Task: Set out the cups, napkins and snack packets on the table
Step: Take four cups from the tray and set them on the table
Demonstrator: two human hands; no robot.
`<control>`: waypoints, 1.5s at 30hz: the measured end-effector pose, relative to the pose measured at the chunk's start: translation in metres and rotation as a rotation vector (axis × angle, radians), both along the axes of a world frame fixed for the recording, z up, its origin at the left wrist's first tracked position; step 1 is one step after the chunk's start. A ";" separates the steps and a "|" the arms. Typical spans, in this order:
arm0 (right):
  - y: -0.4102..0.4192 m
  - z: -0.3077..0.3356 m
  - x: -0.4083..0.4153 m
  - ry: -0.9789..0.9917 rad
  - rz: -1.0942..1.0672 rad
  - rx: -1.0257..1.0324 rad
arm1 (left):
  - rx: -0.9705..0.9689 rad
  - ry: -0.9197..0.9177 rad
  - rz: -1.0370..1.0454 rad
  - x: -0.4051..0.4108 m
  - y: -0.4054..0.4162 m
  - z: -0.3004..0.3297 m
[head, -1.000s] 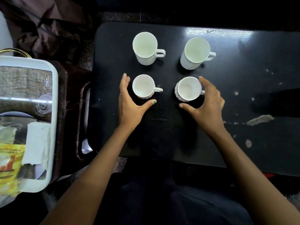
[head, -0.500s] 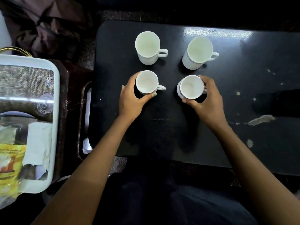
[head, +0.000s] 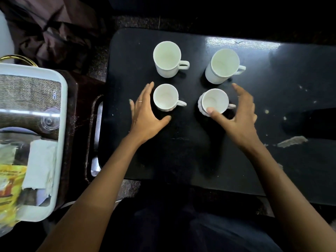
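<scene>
The black table (head: 272,160) already carries all four white cups: two tall cups at the far side (head: 167,59) (head: 223,65) and two short ones nearer me (head: 166,97) (head: 214,100). The napkins (head: 41,164) and the yellow snack packet (head: 11,180) lie in the white tray (head: 61,124) off to my left. Risk: my right thumb appears to lie against the near-right cup, so a careless pull-away could tip or slide it. My left hand (head: 145,113) is spread open beside the near-left cup, holding nothing; my right hand (head: 238,113) is open too, fingers arched round its cup, gripping nothing.
</scene>
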State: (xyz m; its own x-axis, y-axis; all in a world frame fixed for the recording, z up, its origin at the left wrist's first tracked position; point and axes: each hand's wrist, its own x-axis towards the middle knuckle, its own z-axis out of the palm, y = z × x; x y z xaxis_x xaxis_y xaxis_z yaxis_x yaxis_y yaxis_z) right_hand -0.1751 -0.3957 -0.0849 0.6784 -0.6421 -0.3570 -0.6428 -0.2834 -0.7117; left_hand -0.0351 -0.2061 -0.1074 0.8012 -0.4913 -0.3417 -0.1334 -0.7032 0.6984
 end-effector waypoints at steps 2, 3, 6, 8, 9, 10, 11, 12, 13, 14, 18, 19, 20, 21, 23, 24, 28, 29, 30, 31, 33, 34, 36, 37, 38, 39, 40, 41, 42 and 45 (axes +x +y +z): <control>-0.007 0.006 0.000 -0.079 -0.104 0.031 | 0.049 0.016 0.000 0.007 0.007 0.006; -0.012 0.007 0.002 -0.111 -0.155 0.044 | 0.027 0.069 0.041 0.011 0.009 0.011; -0.032 0.008 0.017 -0.192 -0.302 0.154 | -0.222 0.302 0.300 0.028 0.002 0.025; -0.043 0.007 0.031 -0.226 -0.345 0.249 | -0.308 0.347 0.377 0.041 -0.009 0.029; -0.048 0.006 0.038 -0.238 -0.357 0.304 | -0.297 0.356 0.376 0.049 -0.015 0.028; -0.053 0.004 0.044 -0.243 -0.369 0.364 | -0.274 0.373 0.361 0.055 -0.021 0.026; -0.057 0.002 0.048 -0.239 -0.376 0.418 | -0.245 0.398 0.345 0.061 -0.026 0.022; -0.060 0.000 0.052 -0.223 -0.379 0.457 | -0.211 0.422 0.332 0.066 -0.030 0.018; -0.062 -0.002 0.054 -0.204 -0.376 0.485 | -0.182 0.440 0.324 0.069 -0.035 0.015; -0.063 -0.004 0.056 -0.193 -0.371 0.506 | -0.163 0.450 0.318 0.072 -0.039 0.013; -0.059 -0.011 0.060 -0.207 -0.383 0.536 | -0.172 0.394 0.251 0.073 -0.049 0.009; -0.058 -0.012 0.061 -0.217 -0.405 0.539 | -0.176 0.373 0.233 0.072 -0.050 0.010; -0.057 -0.013 0.062 -0.227 -0.430 0.540 | -0.181 0.356 0.226 0.071 -0.051 0.011; -0.056 -0.014 0.064 -0.235 -0.452 0.539 | -0.182 0.346 0.226 0.070 -0.052 0.013; -0.054 -0.014 0.068 -0.248 -0.475 0.535 | -0.184 0.340 0.223 0.067 -0.054 0.016; -0.053 -0.014 0.070 -0.250 -0.477 0.531 | -0.185 0.334 0.224 0.067 -0.055 0.016; -0.051 -0.015 0.075 -0.246 -0.470 0.518 | -0.198 0.325 0.239 0.065 -0.056 0.013; -0.050 -0.015 0.075 -0.247 -0.470 0.518 | -0.199 0.326 0.244 0.065 -0.056 0.013; -0.050 -0.015 0.075 -0.247 -0.470 0.517 | -0.201 0.327 0.251 0.065 -0.056 0.012; -0.050 -0.015 0.075 -0.246 -0.467 0.515 | -0.204 0.326 0.260 0.064 -0.057 0.011; -0.050 -0.015 0.076 -0.242 -0.465 0.509 | -0.208 0.326 0.266 0.063 -0.057 0.011; -0.050 -0.016 0.076 -0.243 -0.466 0.508 | -0.212 0.324 0.266 0.062 -0.057 0.010; -0.050 -0.016 0.076 -0.244 -0.471 0.502 | -0.224 0.325 0.267 0.061 -0.058 0.011; -0.050 -0.016 0.076 -0.243 -0.469 0.498 | -0.225 0.325 0.270 0.061 -0.058 0.011; -0.051 -0.016 0.076 -0.241 -0.462 0.495 | -0.224 0.326 0.271 0.061 -0.058 0.012; -0.051 -0.016 0.075 -0.240 -0.454 0.491 | -0.225 0.328 0.269 0.060 -0.058 0.012; -0.051 -0.016 0.075 -0.240 -0.447 0.486 | -0.227 0.328 0.266 0.060 -0.058 0.013; -0.051 -0.016 0.075 -0.239 -0.442 0.478 | -0.227 0.326 0.265 0.061 -0.058 0.013; -0.051 -0.016 0.075 -0.238 -0.437 0.470 | -0.226 0.324 0.266 0.061 -0.058 0.014; -0.050 -0.016 0.075 -0.231 -0.431 0.463 | -0.231 0.333 0.263 0.062 -0.058 0.015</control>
State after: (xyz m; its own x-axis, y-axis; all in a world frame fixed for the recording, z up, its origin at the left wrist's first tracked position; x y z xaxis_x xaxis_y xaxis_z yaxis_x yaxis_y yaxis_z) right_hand -0.0997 -0.4457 -0.1010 0.4880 -0.6880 -0.5371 -0.4469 0.3316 -0.8309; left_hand 0.0270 -0.2644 -0.0921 0.7742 -0.3795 -0.5066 0.2858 -0.5045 0.8147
